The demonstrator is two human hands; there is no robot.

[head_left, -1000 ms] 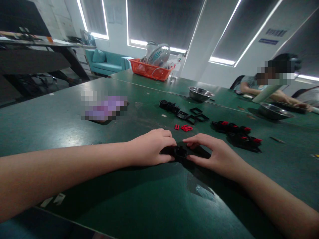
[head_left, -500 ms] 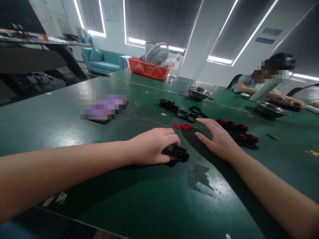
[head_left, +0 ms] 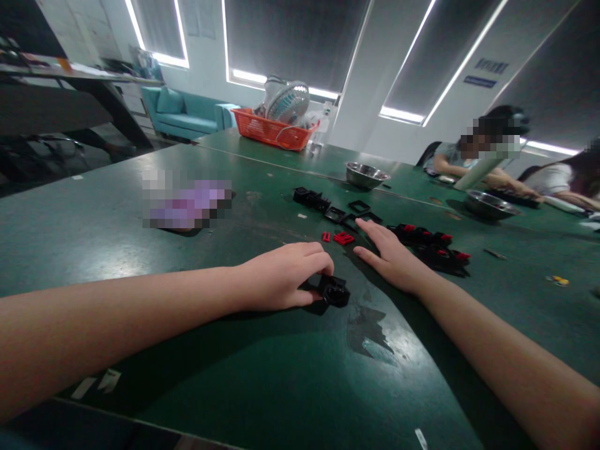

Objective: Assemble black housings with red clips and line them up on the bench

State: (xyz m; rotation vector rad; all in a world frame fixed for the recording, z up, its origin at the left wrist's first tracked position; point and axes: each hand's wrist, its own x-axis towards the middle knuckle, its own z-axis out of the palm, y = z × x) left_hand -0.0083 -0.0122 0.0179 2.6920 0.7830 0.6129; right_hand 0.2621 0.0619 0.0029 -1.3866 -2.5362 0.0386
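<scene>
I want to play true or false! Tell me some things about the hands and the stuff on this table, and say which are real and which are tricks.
1. The left hand grips a small black plastic part on the green table. True.
2. The right hand squeezes the small red plastic pieces. False: it lies open and flat beside them and holds nothing.
3. A white fan sits in the orange plastic basket. True.
4. The round steel bowl stands between the two hands. False: it stands far back on the table, beyond the black square frames.
</scene>
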